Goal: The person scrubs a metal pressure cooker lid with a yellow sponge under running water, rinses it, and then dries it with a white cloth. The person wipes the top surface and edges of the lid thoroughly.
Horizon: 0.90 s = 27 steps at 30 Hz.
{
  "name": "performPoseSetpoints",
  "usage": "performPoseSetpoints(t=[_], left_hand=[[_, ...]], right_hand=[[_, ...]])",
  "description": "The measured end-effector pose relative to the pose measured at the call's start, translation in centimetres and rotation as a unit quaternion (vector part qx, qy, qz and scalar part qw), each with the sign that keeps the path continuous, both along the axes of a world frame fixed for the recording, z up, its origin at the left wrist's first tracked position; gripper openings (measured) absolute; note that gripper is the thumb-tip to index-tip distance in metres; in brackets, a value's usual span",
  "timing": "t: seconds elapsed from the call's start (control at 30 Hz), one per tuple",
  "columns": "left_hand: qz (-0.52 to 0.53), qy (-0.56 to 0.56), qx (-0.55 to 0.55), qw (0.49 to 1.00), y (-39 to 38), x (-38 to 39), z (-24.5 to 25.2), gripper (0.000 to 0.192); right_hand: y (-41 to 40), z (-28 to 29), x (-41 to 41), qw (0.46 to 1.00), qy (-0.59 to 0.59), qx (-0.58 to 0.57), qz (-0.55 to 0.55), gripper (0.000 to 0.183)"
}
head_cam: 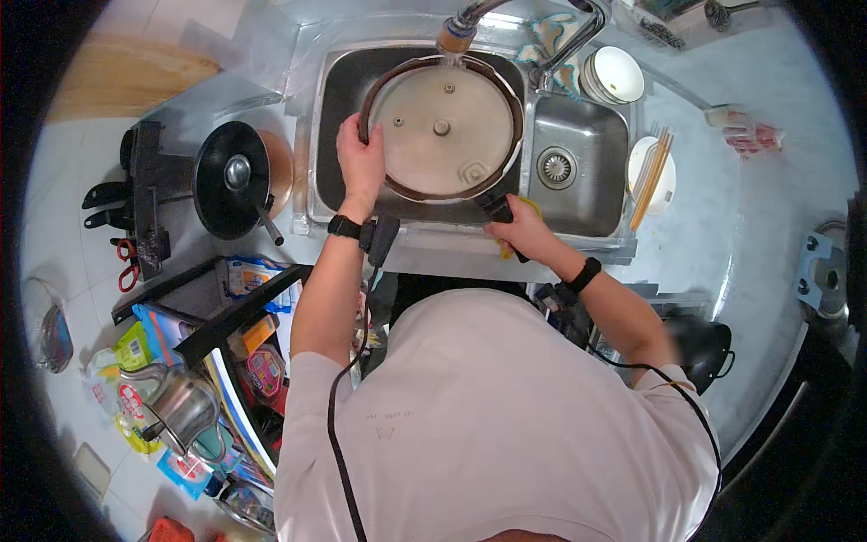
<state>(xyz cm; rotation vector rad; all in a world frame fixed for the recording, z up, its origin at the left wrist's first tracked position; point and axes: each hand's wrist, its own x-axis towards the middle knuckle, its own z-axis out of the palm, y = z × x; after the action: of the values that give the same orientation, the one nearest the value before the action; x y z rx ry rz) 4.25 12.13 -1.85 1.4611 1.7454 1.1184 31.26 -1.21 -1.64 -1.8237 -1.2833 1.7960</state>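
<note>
Over the large left sink basin is a round pressure-cooker lid (pixel 420 152), its underside with a dark rim gasket and small fittings facing up. My left hand (pixel 362 159) grips its left edge. At the lower right, my right hand (pixel 523 227) is closed around the lid's black handle (pixel 498 206), with something yellow, perhaps a cloth or sponge, showing under the fingers. The faucet (pixel 457 34) stands at the lid's far edge, where water appears to run onto it.
The smaller basin (pixel 589 149) lies on the right. Beside it are stacked bowls (pixel 618 74), chopsticks (pixel 653 179) and a white plate (pixel 667 183). At left stand a black wok (pixel 223 196), a knife rack (pixel 145 196) with red-handled scissors (pixel 127 264), and a metal pitcher (pixel 186 406).
</note>
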Motion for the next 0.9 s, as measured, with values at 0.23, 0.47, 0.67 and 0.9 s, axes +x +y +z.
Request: performPoseSetpoints(t=[0.23, 0.47, 0.67, 0.9], left_hand=[[0.006, -0.051, 0.026, 0.998, 0.4, 0.5, 0.0, 0.032], [-0.009, -0.176, -0.091, 0.980, 0.2, 0.5, 0.2, 0.032], [0.039, -0.275, -0.124, 0.953, 1.2, 1.3, -2.2, 0.027], [0.004, -0.304, -0.109, 0.946, 0.3, 1.8, -3.4, 0.021]], right_hand=[[0.2, -0.4, 0.6, 0.992, -0.080, 0.093, 0.003, 0.043], [0.5, 1.5, 0.4, 0.993, -0.078, 0.083, -0.016, 0.045], [0.3, 1.0, 0.6, 0.988, -0.121, 0.097, -0.026, 0.047], [-0.4, 2.1, 0.9, 0.979, -0.157, 0.122, -0.032, 0.047]])
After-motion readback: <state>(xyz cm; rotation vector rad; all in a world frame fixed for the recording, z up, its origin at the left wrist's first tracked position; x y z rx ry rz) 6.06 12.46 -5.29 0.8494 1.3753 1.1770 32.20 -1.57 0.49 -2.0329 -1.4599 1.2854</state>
